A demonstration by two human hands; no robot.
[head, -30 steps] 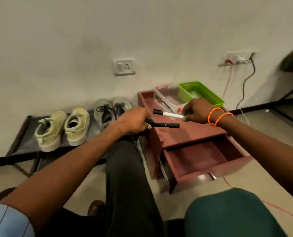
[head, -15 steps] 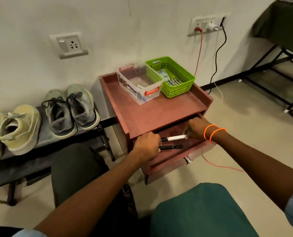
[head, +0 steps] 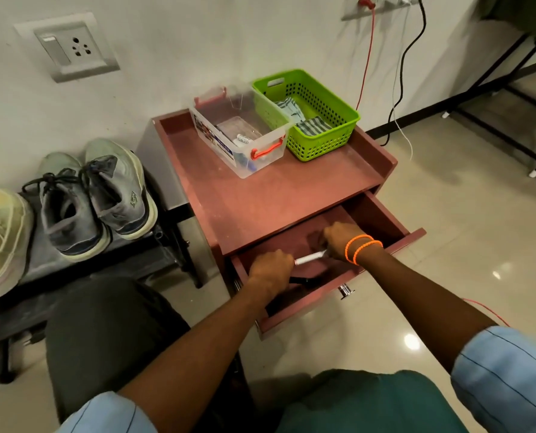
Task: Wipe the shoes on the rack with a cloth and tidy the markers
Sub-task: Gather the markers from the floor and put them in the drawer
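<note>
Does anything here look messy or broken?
Nothing looks broken or spilled. The drawer is pulled open because both hands are putting markers in it: the right hand holds a white marker, the left hand a black marker. The grey shoes sit side by side on the rack.

White wall w/ socket, glossy floor.
</note>
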